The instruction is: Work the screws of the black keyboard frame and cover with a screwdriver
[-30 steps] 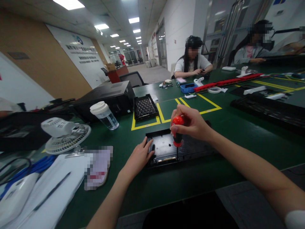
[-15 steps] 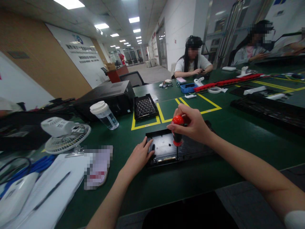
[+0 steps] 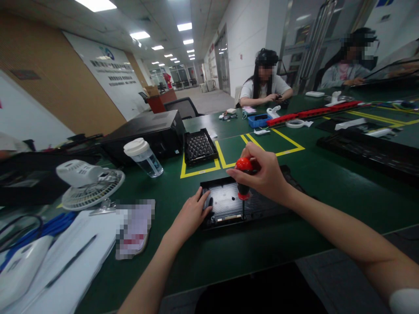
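My right hand (image 3: 263, 172) is closed around a screwdriver (image 3: 244, 190) with a red and black handle. The tool stands upright, its shaft reaching down to the near edge of a black panel-like casing (image 3: 225, 196). Its tip is too small to make out. At the casing's left end, my left hand (image 3: 193, 211) lies with fingers spread, the fingertips resting on the rim and surface. The casing is flat on the green table, and my right hand and forearm cover part of its right side.
Beyond the casing, a black tray (image 3: 200, 147) sits by yellow tape. To the left are a lidded cup (image 3: 144, 158), a white fan (image 3: 93, 183), a phone (image 3: 135, 229) and a clipboard with papers (image 3: 75, 261). Black parts (image 3: 366, 157) lie right. A co-worker (image 3: 265, 83) sits opposite.
My right hand has shifted slightly and its grip on the screwdriver handle has turned a little. The left hand and the casing have stayed where they were.
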### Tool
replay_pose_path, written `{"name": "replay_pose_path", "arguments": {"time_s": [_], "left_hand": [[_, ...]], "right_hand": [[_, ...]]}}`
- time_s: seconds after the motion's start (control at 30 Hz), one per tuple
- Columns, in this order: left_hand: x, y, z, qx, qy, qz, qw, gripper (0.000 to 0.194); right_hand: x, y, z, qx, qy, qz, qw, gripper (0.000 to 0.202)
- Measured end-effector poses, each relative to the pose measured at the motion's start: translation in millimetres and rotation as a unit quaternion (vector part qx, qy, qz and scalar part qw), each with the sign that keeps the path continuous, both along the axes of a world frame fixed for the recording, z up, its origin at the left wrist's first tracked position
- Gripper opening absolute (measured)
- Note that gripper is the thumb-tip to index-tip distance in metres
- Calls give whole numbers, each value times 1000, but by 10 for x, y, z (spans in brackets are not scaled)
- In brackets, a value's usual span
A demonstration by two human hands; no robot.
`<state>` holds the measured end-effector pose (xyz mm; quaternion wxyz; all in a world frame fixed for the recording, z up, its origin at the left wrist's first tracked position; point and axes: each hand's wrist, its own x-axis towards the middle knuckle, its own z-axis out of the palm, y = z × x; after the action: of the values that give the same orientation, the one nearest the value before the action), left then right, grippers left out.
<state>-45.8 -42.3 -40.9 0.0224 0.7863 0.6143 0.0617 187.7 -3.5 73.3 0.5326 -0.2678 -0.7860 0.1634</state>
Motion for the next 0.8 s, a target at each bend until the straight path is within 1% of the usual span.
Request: {"name": "replay_pose_path", "arguments": {"time_s": [0.33,0.53,0.63,0.7,0.8], "left_hand": [[-24,13,-39,7,4,-5,1000,50],[-24,11,-42,9,4,-5,1000,51],[-27,19,-53,8,2,-4,1000,51],[-30,23,-61,9,1,-6,1000,50],[-33,22,-66,13,-1,-7,1000,50]], "right_hand": [[-43,-90,3,60,-2,-35,998,33],[-48,-80,0,42,-9,-24,999,34],[-55,-68,9,50,-17,-26,998,33],[-59,-61,19,63,-23,-34,997,30],[-53,-55,38,77,-40,-36,996,20]]}}
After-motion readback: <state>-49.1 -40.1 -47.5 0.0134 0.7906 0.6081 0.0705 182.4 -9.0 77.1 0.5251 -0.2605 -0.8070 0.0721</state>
